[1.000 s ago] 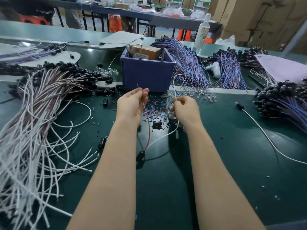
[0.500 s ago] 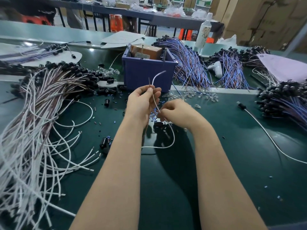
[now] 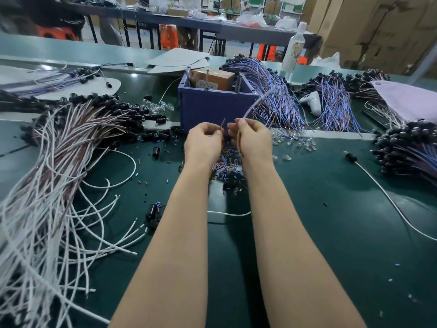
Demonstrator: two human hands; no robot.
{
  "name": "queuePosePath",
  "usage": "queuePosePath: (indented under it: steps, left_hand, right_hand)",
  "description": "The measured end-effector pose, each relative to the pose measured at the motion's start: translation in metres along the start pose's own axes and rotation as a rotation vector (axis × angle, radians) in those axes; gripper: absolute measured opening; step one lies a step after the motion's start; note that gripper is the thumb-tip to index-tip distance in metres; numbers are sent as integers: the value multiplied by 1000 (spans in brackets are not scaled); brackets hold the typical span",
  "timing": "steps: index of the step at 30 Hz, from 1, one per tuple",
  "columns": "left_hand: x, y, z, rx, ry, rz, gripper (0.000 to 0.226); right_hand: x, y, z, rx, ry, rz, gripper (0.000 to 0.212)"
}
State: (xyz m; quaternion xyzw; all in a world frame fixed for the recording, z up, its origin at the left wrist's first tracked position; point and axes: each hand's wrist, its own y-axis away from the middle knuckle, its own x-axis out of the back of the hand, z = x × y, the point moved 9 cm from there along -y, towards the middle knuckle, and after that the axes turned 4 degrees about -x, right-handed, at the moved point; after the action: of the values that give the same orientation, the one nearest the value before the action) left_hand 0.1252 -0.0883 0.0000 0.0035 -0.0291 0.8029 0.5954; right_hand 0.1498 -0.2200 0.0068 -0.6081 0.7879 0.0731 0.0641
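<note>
Both hands are raised close together in front of the blue bin (image 3: 217,110). My left hand (image 3: 204,144) pinches a short thin brown wire end (image 3: 222,123) that sticks up between its fingertips. My right hand (image 3: 254,142) pinches a white wire (image 3: 256,102) that curves up and to the right, blurred by motion. A lower stretch of white wire (image 3: 228,213) lies on the green table between my forearms. Under the hands sits a heap of small blue and brown sleeves (image 3: 227,164).
A big bundle of white and brown wires with black caps (image 3: 59,162) fills the left side. Blue and brown wire bundles (image 3: 276,100) lie behind and right of the bin. One loose capped wire (image 3: 383,192) crosses the right. A white bottle (image 3: 294,50) stands behind.
My right hand rose from the table to meet the left hand, lifting the white wire upward. The camera view moved closer and slightly down.
</note>
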Motion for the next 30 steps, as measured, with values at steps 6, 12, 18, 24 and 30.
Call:
queuePosePath:
  steps: [6,12,18,24,30]
  left_hand:
    - [12,-18,3,-24,299,164,17]
    - [1,-24,21,-168,127,119,14]
    - [-12,-24,19,-118,-123,-120,12]
    - [-23,-6,2,61,-313,-491,23]
    - [4,-24,-3,61,-6,-81,30]
  right_hand:
    - [-3,-5,-7,45,99,-51,13]
    - [-30,0,-16,47,33,-229,11]
    - [-17,-10,-14,45,78,-155,17]
    - [10,-20,-18,67,0,59,18]
    - [0,-18,-8,33,291,73,40]
